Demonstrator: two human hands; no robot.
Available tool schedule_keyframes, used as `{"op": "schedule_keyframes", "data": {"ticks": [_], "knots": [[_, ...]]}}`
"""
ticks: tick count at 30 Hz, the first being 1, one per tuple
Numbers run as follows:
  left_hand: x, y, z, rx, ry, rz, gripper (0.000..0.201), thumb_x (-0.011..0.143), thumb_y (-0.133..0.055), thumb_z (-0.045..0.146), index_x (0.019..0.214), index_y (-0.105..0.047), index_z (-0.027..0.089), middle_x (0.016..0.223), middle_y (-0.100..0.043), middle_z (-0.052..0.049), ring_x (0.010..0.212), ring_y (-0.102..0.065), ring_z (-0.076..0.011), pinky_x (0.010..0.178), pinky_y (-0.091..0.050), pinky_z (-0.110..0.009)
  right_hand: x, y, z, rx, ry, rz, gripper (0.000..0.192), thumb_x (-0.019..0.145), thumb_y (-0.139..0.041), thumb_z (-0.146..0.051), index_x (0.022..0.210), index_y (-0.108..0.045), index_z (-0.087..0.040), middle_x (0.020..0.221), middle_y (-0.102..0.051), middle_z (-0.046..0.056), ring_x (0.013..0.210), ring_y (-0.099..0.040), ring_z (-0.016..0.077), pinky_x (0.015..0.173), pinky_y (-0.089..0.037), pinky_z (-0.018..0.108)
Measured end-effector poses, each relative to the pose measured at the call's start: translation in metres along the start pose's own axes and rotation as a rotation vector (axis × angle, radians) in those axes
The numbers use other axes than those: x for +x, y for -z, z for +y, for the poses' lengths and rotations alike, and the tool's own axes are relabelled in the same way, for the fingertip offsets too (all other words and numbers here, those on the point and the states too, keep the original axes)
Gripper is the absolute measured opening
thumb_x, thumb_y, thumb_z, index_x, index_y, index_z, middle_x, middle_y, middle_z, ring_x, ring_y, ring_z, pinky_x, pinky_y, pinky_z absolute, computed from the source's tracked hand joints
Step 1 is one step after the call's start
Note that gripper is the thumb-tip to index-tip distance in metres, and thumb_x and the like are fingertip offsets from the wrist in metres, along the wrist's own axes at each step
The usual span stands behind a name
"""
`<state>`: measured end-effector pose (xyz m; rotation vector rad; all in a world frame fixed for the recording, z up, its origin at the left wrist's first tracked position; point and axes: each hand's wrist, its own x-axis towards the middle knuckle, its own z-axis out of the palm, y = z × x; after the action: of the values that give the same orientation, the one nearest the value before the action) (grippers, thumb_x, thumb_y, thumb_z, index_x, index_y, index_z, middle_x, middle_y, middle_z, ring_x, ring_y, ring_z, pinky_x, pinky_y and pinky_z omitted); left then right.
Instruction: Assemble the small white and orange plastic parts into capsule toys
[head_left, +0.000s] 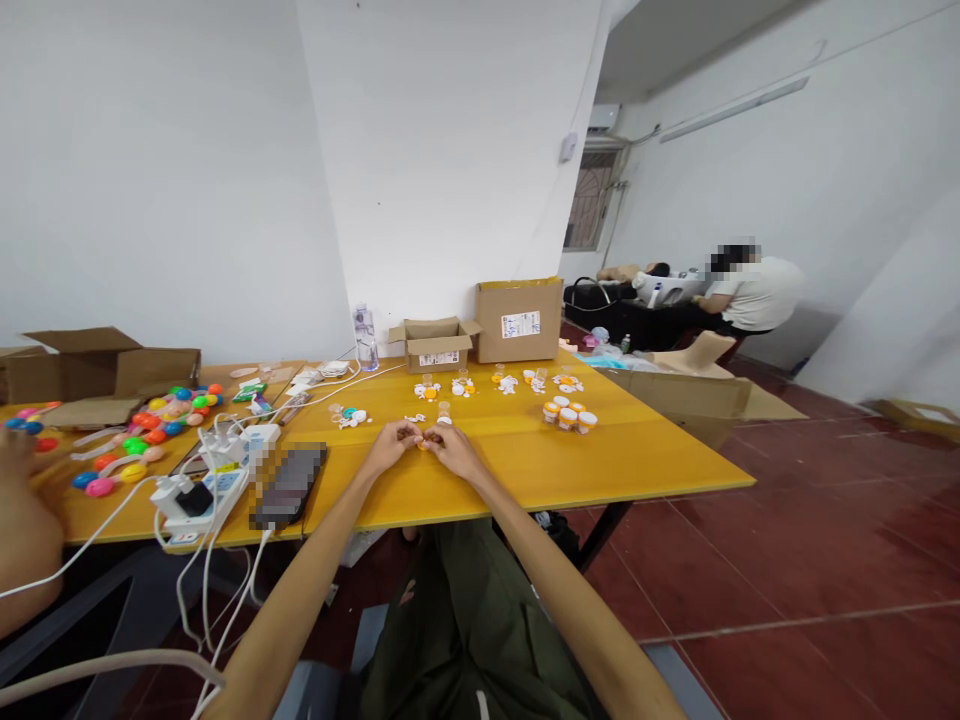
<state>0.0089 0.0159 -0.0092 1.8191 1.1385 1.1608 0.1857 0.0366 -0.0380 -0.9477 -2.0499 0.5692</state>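
My left hand (393, 445) and my right hand (453, 450) meet over the table's front half, fingertips pinched together. Between them shows a bit of a small orange piece (423, 446), mostly covered by my fingers. Just beyond my right hand stands a small clear jar (444, 409), with white beside its base. A few white bits (415, 419) lie past my left fingertips. Farther back, several small piles of white pieces, such as this one (508, 384), lie near clear jars and orange parts. To the right stands a cluster of white-lidded jars with orange (568, 412).
At the back are an open carton (437, 345) and a closed carton (517, 320). Left of my arms lie a phone (291, 485), a power strip (217, 490) with cables and colourful balls (154, 425). Another person's arm (28, 530) reaches in at far left; someone sits at far right.
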Motion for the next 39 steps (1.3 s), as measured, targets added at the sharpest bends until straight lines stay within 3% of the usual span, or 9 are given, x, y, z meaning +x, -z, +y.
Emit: {"op": "schedule_keyframes", "data": {"ticks": [6,11,25,39], "knots": [[0.002,0.002,-0.005,0.028,0.01,0.019,0.015,0.077,-0.069,0.028,0.066,-0.067,0.018,0.067,-0.068,-0.001,0.073,-0.063,-0.0181,0.077,-0.05,-0.031,-0.001,-0.003,-0.003,0.03,0.001,0.014,0.015,0.078,-0.075,-0.023,0.093,-0.074,-0.023,0.095,-0.073,0.003,0.084,-0.066,0.0188,0.077,-0.052,0.031],[0.004,0.005,-0.01,0.139,-0.019,0.07,0.015,0.078,-0.068,0.029,0.066,-0.069,0.019,0.072,-0.07,-0.002,0.081,-0.063,-0.0204,0.087,-0.047,-0.034,-0.001,-0.003,-0.005,0.019,-0.024,-0.003,0.023,0.072,-0.08,-0.023,0.094,-0.073,-0.023,0.095,-0.071,0.003,0.083,-0.066,0.019,0.079,-0.052,0.032],[0.002,0.005,-0.014,0.238,0.101,0.11,0.019,0.075,-0.072,0.041,0.076,-0.079,0.023,0.102,-0.073,-0.008,0.111,-0.056,-0.0317,0.107,-0.034,-0.048,-0.001,-0.001,-0.002,0.119,-0.008,-0.029,0.024,0.073,-0.069,-0.017,0.096,-0.069,-0.022,0.092,-0.073,0.002,0.082,-0.066,0.017,0.078,-0.052,0.03],[0.003,0.0,-0.01,0.284,0.113,0.082,0.014,0.073,-0.07,0.032,0.066,-0.076,0.022,0.093,-0.072,-0.008,0.107,-0.053,-0.0328,0.101,-0.037,-0.048,-0.001,-0.002,-0.001,0.137,0.013,-0.035,0.022,0.075,-0.069,-0.018,0.097,-0.069,-0.022,0.098,-0.073,0.002,0.086,-0.066,0.0172,0.081,-0.051,0.03]]}}
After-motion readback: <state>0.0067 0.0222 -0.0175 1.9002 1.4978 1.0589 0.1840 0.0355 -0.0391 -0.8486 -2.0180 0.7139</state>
